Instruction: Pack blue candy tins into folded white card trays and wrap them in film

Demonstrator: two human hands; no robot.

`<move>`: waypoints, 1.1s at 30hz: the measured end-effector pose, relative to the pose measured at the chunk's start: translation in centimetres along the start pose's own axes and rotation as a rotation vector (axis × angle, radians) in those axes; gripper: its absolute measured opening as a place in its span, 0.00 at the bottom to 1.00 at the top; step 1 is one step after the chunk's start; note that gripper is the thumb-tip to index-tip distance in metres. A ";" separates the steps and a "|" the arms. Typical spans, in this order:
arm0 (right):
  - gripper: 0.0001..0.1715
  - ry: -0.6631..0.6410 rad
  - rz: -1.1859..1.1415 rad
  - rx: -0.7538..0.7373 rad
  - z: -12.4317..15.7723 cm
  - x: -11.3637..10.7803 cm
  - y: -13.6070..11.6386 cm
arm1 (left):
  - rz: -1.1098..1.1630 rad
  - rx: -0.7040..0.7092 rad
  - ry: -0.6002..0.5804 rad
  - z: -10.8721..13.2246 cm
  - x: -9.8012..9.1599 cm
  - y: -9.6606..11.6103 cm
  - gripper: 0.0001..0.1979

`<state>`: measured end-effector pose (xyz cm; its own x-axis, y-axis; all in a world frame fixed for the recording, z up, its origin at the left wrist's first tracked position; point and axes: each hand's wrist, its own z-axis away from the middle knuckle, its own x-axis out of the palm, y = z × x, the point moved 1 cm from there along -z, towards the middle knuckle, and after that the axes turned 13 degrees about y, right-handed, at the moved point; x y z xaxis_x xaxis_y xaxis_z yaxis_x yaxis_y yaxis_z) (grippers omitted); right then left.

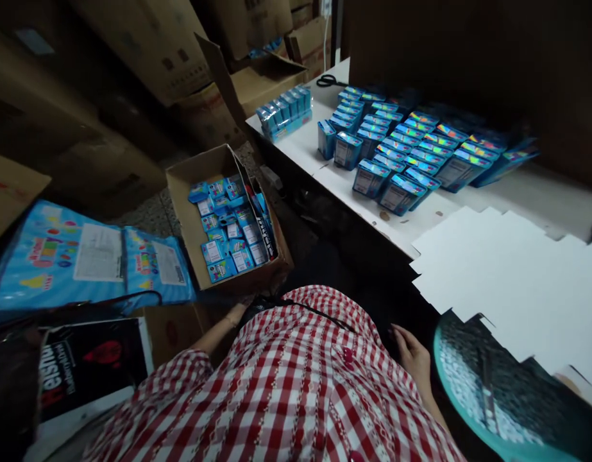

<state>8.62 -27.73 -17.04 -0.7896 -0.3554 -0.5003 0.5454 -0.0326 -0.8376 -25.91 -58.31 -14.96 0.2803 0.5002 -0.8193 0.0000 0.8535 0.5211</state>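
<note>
My left hand (236, 314) hangs at my left side by a black bag or pouch (260, 308), its fingers hidden. My right hand (412, 354) is low beside my right thigh, fingers loosely stretched and nothing visible in them. In front of my left side, a cardboard carton (180, 215) on the floor holds many small blue printed boxes (228, 224). Rows of upright blue packs (401, 144) with shiny tops stand on the white table (319, 151). Nearest my right hand is a teal basin (442, 359) of small white pieces, with a long narrow metal tool (488, 391) in it.
White cut card sheets (512, 276) overhang the table's front edge, partly over the basin. A wrapped tray of blue packs (286, 112) and black scissors (328, 81) lie at the far end. Large cartons (136, 45) and blue printed packages (69, 250) crowd the left.
</note>
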 end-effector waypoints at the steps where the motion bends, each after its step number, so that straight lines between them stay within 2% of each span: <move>1: 0.27 0.049 0.016 0.022 0.7 -0.6 1.3 | -0.012 0.001 -0.013 -1.1 0.0 0.6 0.14; 3: 0.26 0.141 0.057 -0.001 1.8 -1.8 2.4 | -0.025 0.036 -0.023 -3.6 -0.1 3.1 0.13; 5: 0.22 0.246 0.121 -0.150 2.0 -3.1 1.2 | 0.009 0.225 0.026 -5.5 0.0 7.5 0.14; 8: 0.17 0.490 0.271 -0.490 0.3 -5.3 -3.3 | 0.131 0.748 0.070 -5.6 0.9 16.5 0.15; 9: 0.17 0.566 0.334 -0.579 -0.6 -6.0 -5.0 | 0.166 0.919 0.036 -5.0 1.5 19.5 0.15; 10: 0.19 0.588 0.407 -0.654 -1.6 -6.6 -6.4 | 0.193 1.077 -0.029 -4.1 2.4 22.4 0.14; 12: 0.30 0.501 0.583 -0.736 -3.5 -7.2 -8.2 | 0.211 1.383 -0.183 -2.1 4.7 27.4 0.15; 14: 0.35 0.376 0.745 -0.739 -4.8 -6.9 -8.6 | 0.173 1.642 -0.308 -0.2 7.7 31.4 0.20; 17: 0.26 0.325 0.862 -0.700 -5.7 -5.8 -7.9 | 0.087 1.862 -0.415 1.3 12.8 35.6 0.24; 20: 0.23 0.394 0.833 -0.690 -6.0 -5.1 -7.2 | -0.005 1.930 -0.473 1.5 16.9 38.1 0.21; 23: 0.22 0.475 0.750 -0.700 -6.4 -5.0 -7.0 | -0.014 1.965 -0.487 1.0 19.1 39.2 0.15; 28: 0.22 0.530 0.654 -0.741 -7.1 -4.3 -7.1 | 0.234 1.990 -0.462 0.3 19.4 39.5 0.10; 30: 0.23 0.473 0.665 -0.768 -7.1 -4.3 -7.2 | 0.300 2.024 -0.482 0.2 19.1 39.5 0.11; 33: 0.26 0.366 0.723 -0.797 -6.8 -5.4 -7.3 | 0.279 2.090 -0.517 -0.1 18.9 39.5 0.12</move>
<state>6.96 -19.23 -9.77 -0.4689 0.2486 -0.8476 0.6752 0.7195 -0.1625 -20.71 -15.09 -9.85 0.6226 0.1702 -0.7638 0.5865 -0.7477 0.3114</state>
